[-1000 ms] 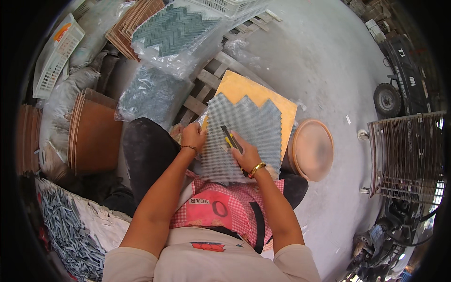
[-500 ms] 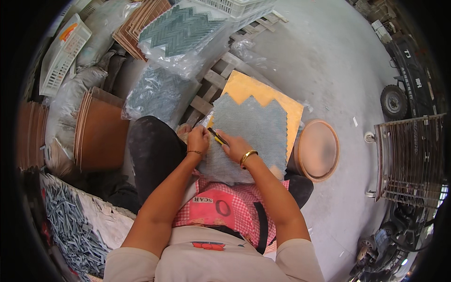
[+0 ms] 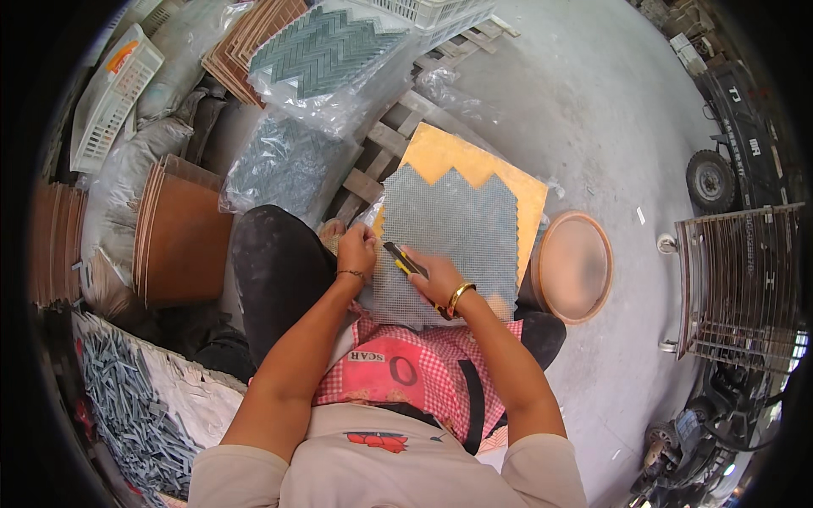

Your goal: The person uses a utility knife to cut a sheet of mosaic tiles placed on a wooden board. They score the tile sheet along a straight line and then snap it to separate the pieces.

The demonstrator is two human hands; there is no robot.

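A grey mesh-backed mosaic tile sheet (image 3: 453, 224) with zigzag edges lies over my lap on a yellow-orange board (image 3: 440, 151). Closed at the sheet's left edge is my left hand (image 3: 357, 249); whatever its fingers pinch is hidden. My right hand (image 3: 437, 279) grips a black and yellow utility knife (image 3: 408, 261) above the left part of the sheet. The knife's front end points up and left toward my left hand, a small gap away from it.
A round orange-rimmed tub (image 3: 576, 269) stands right of the board. Plastic-wrapped tile stacks (image 3: 326, 59) sit on a wooden pallet (image 3: 364, 184) ahead. Brown boards (image 3: 182, 241) and a sack of loose tile strips (image 3: 135, 415) are at left; a wheeled rack (image 3: 737, 288) is at right.
My right hand has drawn the knife away from my left hand, to the right and slightly toward me. More of the knife shows now. My left hand stays nearly in place.
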